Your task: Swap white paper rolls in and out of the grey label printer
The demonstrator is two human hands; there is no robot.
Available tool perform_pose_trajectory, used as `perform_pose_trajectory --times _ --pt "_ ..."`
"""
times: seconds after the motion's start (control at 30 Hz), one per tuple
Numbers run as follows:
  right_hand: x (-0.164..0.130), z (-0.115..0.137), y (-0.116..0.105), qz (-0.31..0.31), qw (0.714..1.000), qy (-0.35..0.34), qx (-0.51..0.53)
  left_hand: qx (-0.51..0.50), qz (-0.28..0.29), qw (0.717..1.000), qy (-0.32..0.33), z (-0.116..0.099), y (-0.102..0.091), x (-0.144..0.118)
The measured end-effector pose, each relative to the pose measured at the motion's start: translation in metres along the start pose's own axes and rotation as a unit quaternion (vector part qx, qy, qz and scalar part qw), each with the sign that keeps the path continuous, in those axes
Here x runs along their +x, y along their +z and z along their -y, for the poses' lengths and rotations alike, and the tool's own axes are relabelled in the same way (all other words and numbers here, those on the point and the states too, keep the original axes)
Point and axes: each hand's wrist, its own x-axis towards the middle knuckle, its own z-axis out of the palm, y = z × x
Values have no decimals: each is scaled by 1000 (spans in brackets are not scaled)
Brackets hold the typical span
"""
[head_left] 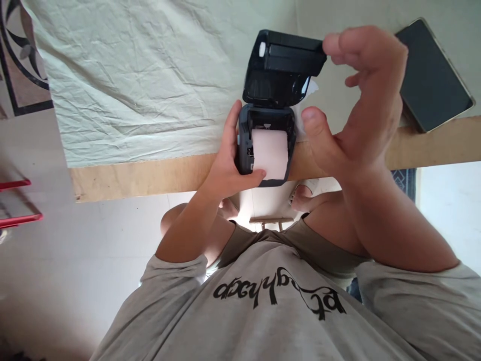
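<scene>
A small dark portable receipt printer [246, 150] stands at the table's near edge, its lid [285, 65] swung up and back. Inside its compartment sits a white paper roll [270, 153], with the loose end towards me. My left hand [229, 163] is closed around the printer's left side, the thumb lying across the front by the paper. At the lid's right corner, the fingertips of my right hand [361, 95] touch or nearly touch the edge. That hand's thumb is spread apart, and nothing is gripped in it. A white scrap [311, 88] shows partly behind the lid.
A dark tablet or phone [432, 75] lies at the right of the table. Pale wrinkled cloth [150, 75] covers the tabletop, leaving a bare wooden edge [150, 175] nearest me. Red bars [22, 218] stand at the far left, and a wooden rung [270, 220] shows below the table.
</scene>
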Motion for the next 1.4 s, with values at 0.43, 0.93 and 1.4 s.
perform_pose_trajectory --times 0.43,0.93,1.4 --pt "-21 3 -1 8 998 -61 -13 41 23 999 -5 -7 0 -1" --pt "-33 15 7 154 976 22 152 -71 -39 994 -68 -20 12 -8" --pt "-39 11 14 140 980 22 139 -103 -81 987 -97 -31 20 -1"
